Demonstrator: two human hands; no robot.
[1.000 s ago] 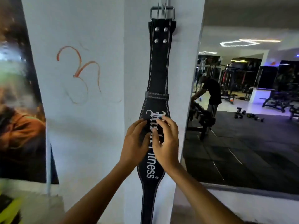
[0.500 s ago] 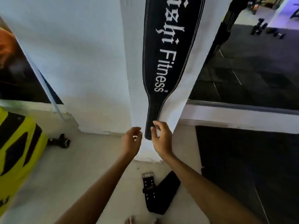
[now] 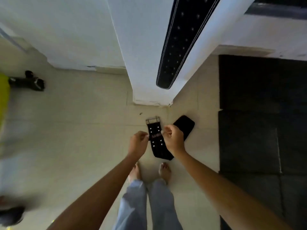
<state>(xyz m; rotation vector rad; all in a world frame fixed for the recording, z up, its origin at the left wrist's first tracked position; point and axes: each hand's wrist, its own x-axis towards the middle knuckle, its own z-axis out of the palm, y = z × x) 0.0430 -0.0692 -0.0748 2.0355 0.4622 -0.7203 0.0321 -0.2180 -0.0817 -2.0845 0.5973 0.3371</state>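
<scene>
A black lifting belt (image 3: 180,42) with two rows of holes hangs down the white pillar (image 3: 142,52), its rounded tip free just above the floor. A second black belt (image 3: 157,143) with a metal buckle lies folded on the pale floor at the pillar's foot. My left hand (image 3: 138,143) and my right hand (image 3: 173,140) hover over this floor belt, one at each side of it. Both have their fingers curled in, and I see nothing held in either. Whether the fingertips touch the belt is unclear.
My bare feet (image 3: 150,171) stand just behind the floor belt. Black rubber mats (image 3: 259,113) cover the floor to the right. A dark dumbbell (image 3: 27,82) lies at the left beside a yellow object (image 3: 3,100). A dark shoe (image 3: 11,214) shows at the lower left.
My hands slid down the hanging belt, left its tip and dropped toward the belt on the floor. My view tilted from the wall down to the floor.
</scene>
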